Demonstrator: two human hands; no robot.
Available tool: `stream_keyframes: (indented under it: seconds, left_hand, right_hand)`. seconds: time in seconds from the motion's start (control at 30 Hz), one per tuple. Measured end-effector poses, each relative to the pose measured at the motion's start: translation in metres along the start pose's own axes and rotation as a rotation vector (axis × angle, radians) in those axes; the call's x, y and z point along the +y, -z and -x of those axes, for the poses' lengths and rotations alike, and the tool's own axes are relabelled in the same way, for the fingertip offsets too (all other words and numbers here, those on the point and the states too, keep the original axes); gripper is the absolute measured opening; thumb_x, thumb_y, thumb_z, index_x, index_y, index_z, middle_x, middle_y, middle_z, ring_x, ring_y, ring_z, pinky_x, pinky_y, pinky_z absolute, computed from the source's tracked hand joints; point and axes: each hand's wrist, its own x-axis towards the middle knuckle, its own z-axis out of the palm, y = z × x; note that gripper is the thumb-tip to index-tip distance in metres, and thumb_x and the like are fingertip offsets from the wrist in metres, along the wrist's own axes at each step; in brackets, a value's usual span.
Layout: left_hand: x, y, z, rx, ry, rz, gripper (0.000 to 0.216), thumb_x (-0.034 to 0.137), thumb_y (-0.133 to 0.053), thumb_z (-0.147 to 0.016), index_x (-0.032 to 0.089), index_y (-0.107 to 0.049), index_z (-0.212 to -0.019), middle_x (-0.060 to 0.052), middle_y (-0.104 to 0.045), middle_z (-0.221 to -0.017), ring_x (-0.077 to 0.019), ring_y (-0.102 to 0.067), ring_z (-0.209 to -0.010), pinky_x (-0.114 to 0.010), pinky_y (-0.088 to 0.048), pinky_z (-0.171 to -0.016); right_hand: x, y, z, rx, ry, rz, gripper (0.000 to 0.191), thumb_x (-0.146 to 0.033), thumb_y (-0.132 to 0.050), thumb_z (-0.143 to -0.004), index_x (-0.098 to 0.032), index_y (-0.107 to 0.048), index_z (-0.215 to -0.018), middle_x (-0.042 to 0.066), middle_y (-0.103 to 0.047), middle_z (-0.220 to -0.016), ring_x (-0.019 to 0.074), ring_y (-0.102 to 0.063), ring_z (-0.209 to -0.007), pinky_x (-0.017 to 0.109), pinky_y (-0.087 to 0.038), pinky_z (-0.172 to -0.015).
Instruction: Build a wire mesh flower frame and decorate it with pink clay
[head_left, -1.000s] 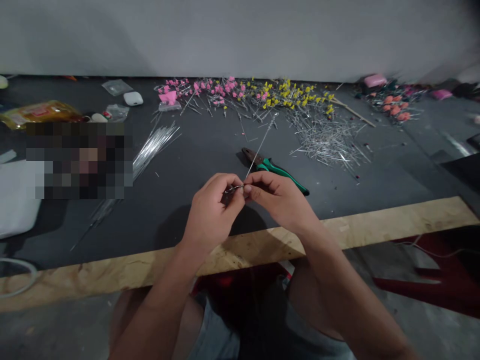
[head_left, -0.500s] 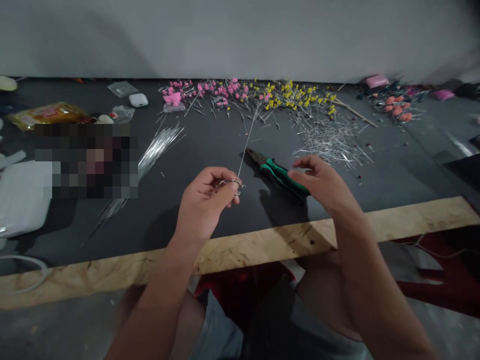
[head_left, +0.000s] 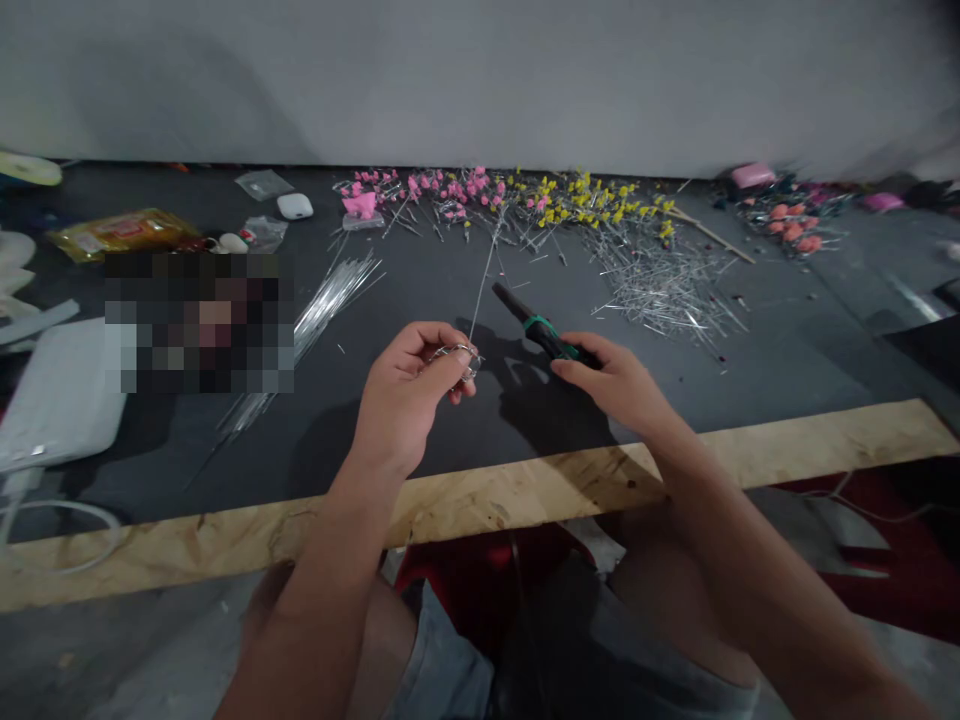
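Note:
My left hand (head_left: 409, 390) is closed in a pinch on a thin silver wire (head_left: 484, 285) that rises from my fingertips toward the back of the table; a small coil of it sits at my fingers. My right hand (head_left: 611, 380) is wrapped round the green handles of a pair of pliers (head_left: 536, 320), whose dark jaws point up and left, toward the wire. Both hands hover over the dark table top (head_left: 420, 440), a short way apart.
Pink beaded pins (head_left: 427, 190) and yellow beaded pins (head_left: 585, 195) lie along the back by the wall. A heap of cut wire bits (head_left: 660, 280) lies at the right, a bundle of long wires (head_left: 322, 305) at the left. The table's wooden front edge (head_left: 487, 500) runs below my hands.
My right hand let go of the wire, moved right to the pliers and has closed on them and lifted them. My left hand kept its pinch on the wire.

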Motion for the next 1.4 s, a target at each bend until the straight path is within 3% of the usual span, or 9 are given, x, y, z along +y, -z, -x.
stream_keyframes:
  seconds: [0.1,0.17,0.23,0.43,0.6,0.73,0.87,1.0,1.4]
  left_hand:
    - [0.002,0.005,0.001,-0.004,0.007,0.011,0.01,0.018,-0.063,-0.072,0.02,-0.056,-0.078,0.003,-0.059,-0.076,-0.0075,-0.055,-0.055,-0.021,-0.04,-0.048]
    - [0.003,0.008,0.002,-0.012,0.018,0.023,0.009,0.018,-0.063,-0.072,0.02,-0.056,-0.077,0.003,-0.059,-0.074,-0.0075,-0.055,-0.054,-0.021,-0.04,-0.048]
    - [0.005,0.012,0.004,-0.024,0.037,0.028,0.007,0.017,-0.063,-0.072,0.019,-0.057,-0.076,0.003,-0.059,-0.073,-0.0074,-0.055,-0.053,-0.021,-0.04,-0.048]
    - [0.009,0.029,0.007,-0.104,0.16,0.044,0.007,0.015,-0.064,-0.071,0.02,-0.06,-0.073,0.003,-0.058,-0.066,-0.0073,-0.054,-0.049,-0.019,-0.036,-0.045]
    - [0.012,0.039,0.01,-0.19,0.248,0.05,0.006,0.014,-0.062,-0.072,0.02,-0.061,-0.072,0.004,-0.055,-0.064,-0.0062,-0.053,-0.047,-0.019,-0.036,-0.045]
    - [0.012,0.042,0.011,-0.239,0.281,0.05,0.008,0.012,-0.062,-0.072,0.019,-0.061,-0.074,0.004,-0.055,-0.064,-0.0059,-0.053,-0.048,-0.018,-0.037,-0.045]
    - [0.012,0.042,0.013,-0.274,0.296,0.029,0.008,0.011,-0.062,-0.073,0.019,-0.062,-0.076,0.004,-0.057,-0.069,-0.0052,-0.053,-0.05,-0.017,-0.039,-0.046]
    - [0.014,0.042,0.014,-0.292,0.303,0.013,0.008,0.011,-0.062,-0.073,0.018,-0.062,-0.076,0.003,-0.06,-0.081,-0.0042,-0.054,-0.05,-0.017,-0.039,-0.045]
    - [0.014,0.04,0.014,-0.32,0.346,-0.046,0.008,0.012,-0.061,-0.075,0.019,-0.062,-0.078,0.003,-0.056,-0.075,-0.0037,-0.053,-0.051,-0.016,-0.039,-0.046]
  right_hand:
    - [-0.012,0.0,0.015,-0.138,-0.218,-0.487,0.024,-0.04,-0.063,-0.076,-0.024,-0.067,-0.093,0.002,-0.067,-0.082,0.0203,-0.064,-0.074,0.035,-0.052,-0.068]
    - [-0.019,0.001,0.025,-0.25,-0.294,-0.711,0.016,-0.025,-0.068,-0.069,-0.023,-0.067,-0.085,0.003,-0.069,-0.09,0.0228,-0.067,-0.084,0.038,-0.056,-0.073]
    - [-0.024,0.004,0.033,-0.343,-0.303,-0.798,0.029,-0.017,-0.07,-0.064,-0.024,-0.069,-0.092,0.004,-0.069,-0.102,0.0254,-0.066,-0.097,0.042,-0.056,-0.081]
    - [-0.024,0.022,0.038,-0.641,-0.204,-0.533,0.045,-0.02,-0.074,-0.064,-0.025,-0.069,-0.109,0.007,-0.069,-0.113,0.0254,-0.066,-0.098,0.04,-0.051,-0.089]
    - [-0.026,0.033,0.037,-0.736,-0.054,-0.347,0.042,-0.026,-0.072,-0.068,-0.027,-0.069,-0.11,0.007,-0.068,-0.112,0.0248,-0.064,-0.099,0.037,-0.05,-0.087]
    - [-0.028,0.037,0.035,-0.831,0.118,-0.26,0.032,-0.028,-0.069,-0.073,-0.022,-0.071,-0.104,0.008,-0.061,-0.122,0.0259,-0.056,-0.116,0.036,-0.042,-0.099]
    - [-0.028,0.038,0.032,-0.925,0.184,-0.227,0.039,-0.032,-0.069,-0.075,-0.018,-0.066,-0.111,0.009,-0.054,-0.13,0.0254,-0.051,-0.119,0.034,-0.04,-0.099]
    - [-0.026,0.038,0.032,-0.967,0.218,-0.211,0.04,-0.03,-0.068,-0.077,-0.019,-0.063,-0.116,0.007,-0.052,-0.131,0.0234,-0.05,-0.118,0.031,-0.038,-0.099]
    - [-0.031,0.038,0.031,-0.992,0.245,-0.168,0.03,-0.027,-0.067,-0.076,-0.02,-0.066,-0.105,0.006,-0.055,-0.125,0.0224,-0.05,-0.118,0.031,-0.038,-0.098]
